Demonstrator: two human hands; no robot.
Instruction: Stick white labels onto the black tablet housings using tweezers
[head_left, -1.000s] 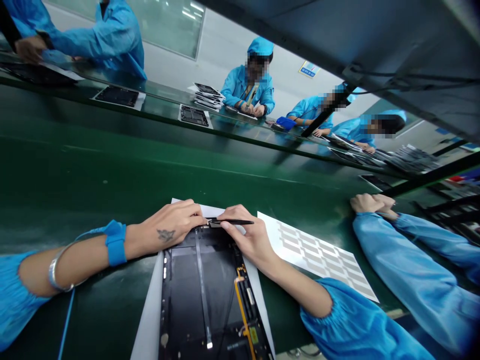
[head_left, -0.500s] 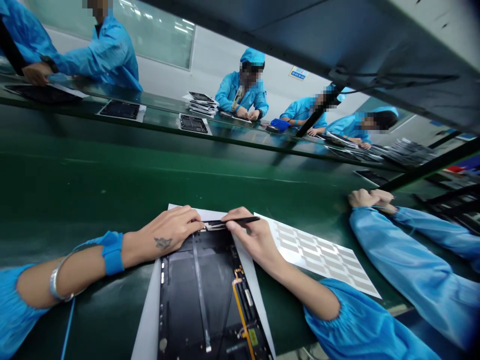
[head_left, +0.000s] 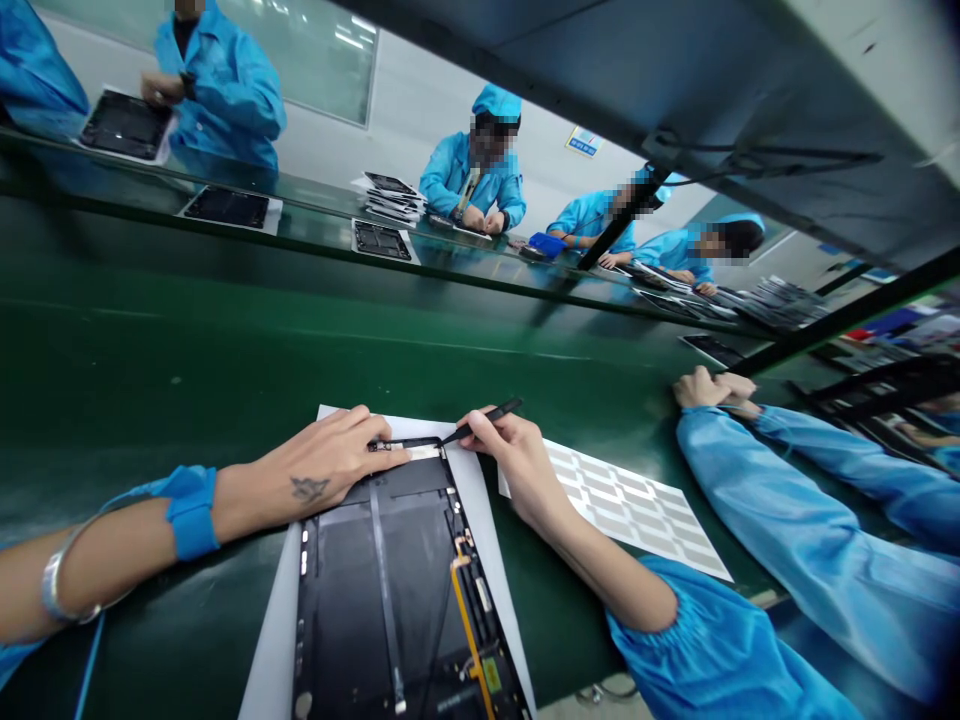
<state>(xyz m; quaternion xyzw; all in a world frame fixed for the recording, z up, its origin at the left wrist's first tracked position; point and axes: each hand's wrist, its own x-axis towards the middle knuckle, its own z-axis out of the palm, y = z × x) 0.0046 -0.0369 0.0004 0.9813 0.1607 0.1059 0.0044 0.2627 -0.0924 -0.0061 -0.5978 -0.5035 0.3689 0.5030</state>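
Housing: flat black device shell [head_left: 341, 585], open face up, on a white sheet [head_left: 264, 650]; near end cut off by the frame.
Long axis: running away from the person, leaning slightly left; narrow edge at the far end.
Shell contents: pale ribbon strip [head_left: 383, 590] lengthwise, orange cable [head_left: 467, 615] along the right side, white strip [head_left: 425, 452] at the far edge.
Left hand [head_left: 345, 450]: fingers laid on the far edge, one on the white strip; whether it grips, cannot tell.
Right hand [head_left: 510, 450]: clamped on a black pointed tool [head_left: 489, 420], tip at the far right corner.
Label sheet [head_left: 630, 510]: white with grey patches, right of the shell.
Desk [head_left: 225, 360]: glossy green.
Co-worker's hands [head_left: 712, 390]: together, at right.
Far desk [head_left: 307, 222]: shells on sheets, stack [head_left: 391, 203], blue bin [head_left: 547, 244], contents illegible.
Room: pale wall [head_left: 420, 80], window [head_left: 319, 60], co-workers in blue.
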